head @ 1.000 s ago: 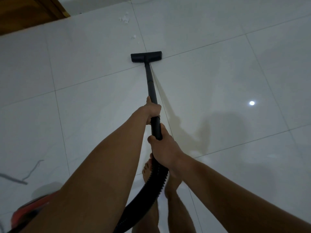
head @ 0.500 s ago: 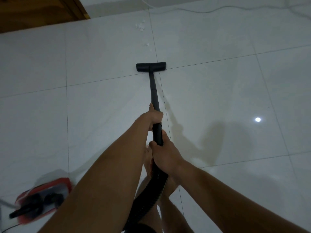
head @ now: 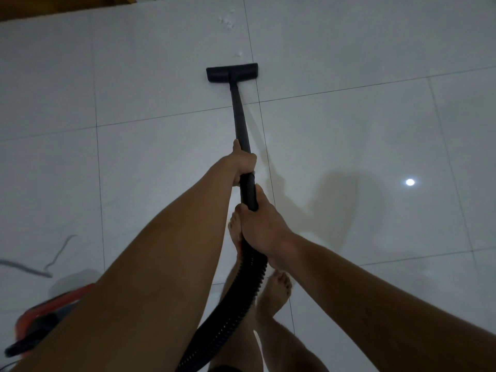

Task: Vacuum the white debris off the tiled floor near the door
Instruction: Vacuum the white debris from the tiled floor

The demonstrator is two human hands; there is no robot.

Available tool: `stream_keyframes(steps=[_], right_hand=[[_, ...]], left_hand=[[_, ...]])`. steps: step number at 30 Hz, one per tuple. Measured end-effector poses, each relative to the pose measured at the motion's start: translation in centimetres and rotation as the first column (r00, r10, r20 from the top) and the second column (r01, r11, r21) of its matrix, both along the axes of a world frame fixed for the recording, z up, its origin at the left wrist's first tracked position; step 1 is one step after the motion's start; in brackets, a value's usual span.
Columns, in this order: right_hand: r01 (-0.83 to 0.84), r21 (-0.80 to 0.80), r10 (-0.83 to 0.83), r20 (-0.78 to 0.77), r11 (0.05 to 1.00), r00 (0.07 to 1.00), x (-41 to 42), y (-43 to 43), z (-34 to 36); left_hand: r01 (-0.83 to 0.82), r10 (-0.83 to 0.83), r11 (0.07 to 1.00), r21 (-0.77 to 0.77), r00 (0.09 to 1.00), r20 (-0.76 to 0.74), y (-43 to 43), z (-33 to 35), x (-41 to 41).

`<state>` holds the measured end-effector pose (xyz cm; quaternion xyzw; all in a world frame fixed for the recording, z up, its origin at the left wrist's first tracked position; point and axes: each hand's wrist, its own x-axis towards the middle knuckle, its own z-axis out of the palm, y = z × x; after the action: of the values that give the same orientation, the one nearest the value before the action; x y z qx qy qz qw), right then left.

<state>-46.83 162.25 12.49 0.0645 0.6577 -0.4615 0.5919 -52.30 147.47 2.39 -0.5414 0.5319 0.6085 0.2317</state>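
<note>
Down on the pale tiled floor, the black floor head of the vacuum lies flat, just short of the white debris, which sits in a small scatter beyond it, near the wooden door at the top left edge. One lone white fleck lies between that scatter and the head, close to the head's far edge. The black wand runs back from the head to the person. The left hand grips the wand higher up, fingers curled round it and thumb lying along the tube. The right hand grips lower, fingers wrapped round the place where the wand meets the ribbed black hose. The hose curves down between the arms, past two bare feet. A red vacuum body shows at the lower left, partly hidden by the left forearm, with a grey cord on the tiles beside it. A bright spot of reflected light shines on the floor at the right.
</note>
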Motion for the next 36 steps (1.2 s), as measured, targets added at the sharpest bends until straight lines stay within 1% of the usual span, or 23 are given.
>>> stream_keyframes(steps=[3,7,10,14,19,23,27,36], right_hand=[[0.045,0.005,-0.045,0.044,0.999,0.998,-0.7,-1.6,-1.2],[0.107,0.037,-0.108,0.025,0.994,0.994,-1.5,-3.1,-2.3],[0.06,0.067,-0.056,-0.064,0.996,0.996,-1.5,-3.5,-2.1],[-0.068,0.112,0.087,-0.169,0.991,0.982,-1.1,-2.3,-0.4],[-0.129,0.15,0.161,-0.227,0.98,0.96,0.4,-0.8,-0.2],[-0.154,0.138,0.184,-0.247,0.978,0.951,0.9,-0.3,-1.5],[-0.136,0.148,0.167,-0.225,0.98,0.96,0.6,-1.1,-2.1],[-0.129,0.126,0.156,-0.235,0.984,0.959,-3.2,-5.5,-4.5]], left_hand=[[-0.003,0.003,1.0,-0.001,1.0,-0.006,-1.5,-0.5,-0.9],[-0.01,0.01,0.999,-0.04,1.0,-0.017,-2.9,-1.2,-2.1],[-0.013,0.011,0.998,-0.062,1.0,-0.024,-3.0,-1.4,-2.2],[-0.031,0.028,0.997,-0.069,0.999,-0.036,-2.0,-0.9,-1.3],[-0.066,0.058,0.99,-0.128,0.996,-0.068,0.5,-1.0,0.5],[-0.045,0.038,0.991,-0.123,0.998,-0.059,0.8,-2.0,0.9],[0.001,-0.005,0.993,-0.12,0.999,-0.037,0.0,-3.1,0.4],[0.034,-0.04,0.989,-0.146,0.998,-0.039,-5.1,-5.0,-3.7]])
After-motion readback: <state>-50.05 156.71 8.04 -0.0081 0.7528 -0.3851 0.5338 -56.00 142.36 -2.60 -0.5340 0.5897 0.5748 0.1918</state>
